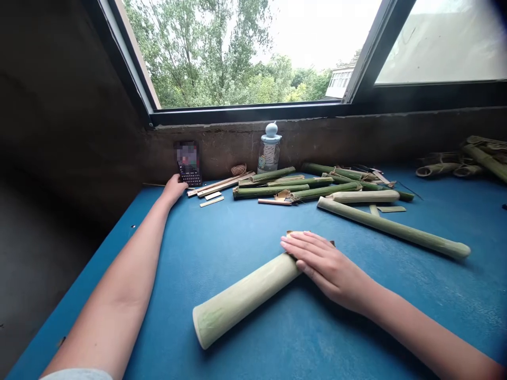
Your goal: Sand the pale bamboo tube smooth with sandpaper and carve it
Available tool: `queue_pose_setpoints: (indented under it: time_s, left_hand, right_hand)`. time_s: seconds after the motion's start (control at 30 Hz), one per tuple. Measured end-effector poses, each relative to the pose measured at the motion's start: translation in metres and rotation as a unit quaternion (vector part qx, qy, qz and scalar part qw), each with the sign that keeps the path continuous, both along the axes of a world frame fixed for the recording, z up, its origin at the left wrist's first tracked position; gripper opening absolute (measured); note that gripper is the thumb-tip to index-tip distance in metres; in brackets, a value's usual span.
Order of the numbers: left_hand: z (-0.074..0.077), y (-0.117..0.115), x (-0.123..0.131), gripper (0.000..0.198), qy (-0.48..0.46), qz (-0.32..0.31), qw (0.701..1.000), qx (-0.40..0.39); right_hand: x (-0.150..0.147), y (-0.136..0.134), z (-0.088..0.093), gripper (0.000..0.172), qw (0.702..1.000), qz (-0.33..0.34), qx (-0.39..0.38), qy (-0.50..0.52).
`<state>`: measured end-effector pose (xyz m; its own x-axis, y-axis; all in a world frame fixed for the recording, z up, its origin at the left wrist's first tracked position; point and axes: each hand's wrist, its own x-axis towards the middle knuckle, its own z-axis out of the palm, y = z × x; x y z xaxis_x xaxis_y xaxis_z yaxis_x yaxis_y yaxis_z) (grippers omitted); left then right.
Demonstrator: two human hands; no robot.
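Note:
My right hand [328,264] lies flat, fingers together, on the near end of a thick peeled bamboo tube [241,298], which rests on the blue table top [237,227]. A scrap of brown husk pokes out under my fingertips. My left hand [174,189] reaches far forward to the lower left corner of a black keypad phone [189,171], whose screen is blurred out. It holds nothing that I can see. A long peeled bamboo stalk [392,227] lies to the right of my right hand, not touching it.
Green bamboo lengths [297,186] lie heaped at the back, with pale bamboo strips [212,187] to their left. A lidded bottle [269,150] and small woven coil [238,169] stand by the concrete wall [356,140], below a window [237,53]. Bamboo pieces [461,161] lie far right.

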<state>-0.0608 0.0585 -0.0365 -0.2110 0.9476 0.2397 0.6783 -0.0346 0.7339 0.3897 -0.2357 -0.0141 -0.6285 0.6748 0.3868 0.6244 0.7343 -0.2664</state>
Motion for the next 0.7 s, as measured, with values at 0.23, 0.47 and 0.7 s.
queue_pose_setpoints:
  time_s: [0.23, 0.47, 0.7]
  left_hand:
    - [0.004, -0.004, 0.011, 0.065, 0.056, 0.061, 0.996, -0.02]
    - [0.003, -0.005, 0.033, 0.085, 0.087, 0.117, 0.989, -0.017]
    - [0.008, -0.009, 0.013, 0.067, 0.049, 0.034, 0.998, -0.02]
  right_hand:
    - [-0.015, -0.017, 0.005, 0.048, 0.998, 0.054, -0.019, 0.003]
    - [-0.012, -0.008, 0.001, 0.047, 0.999, 0.044, -0.004, 0.025]
    - [0.004, 0.006, -0.007, 0.044, 0.999, 0.024, -0.011, 0.032]
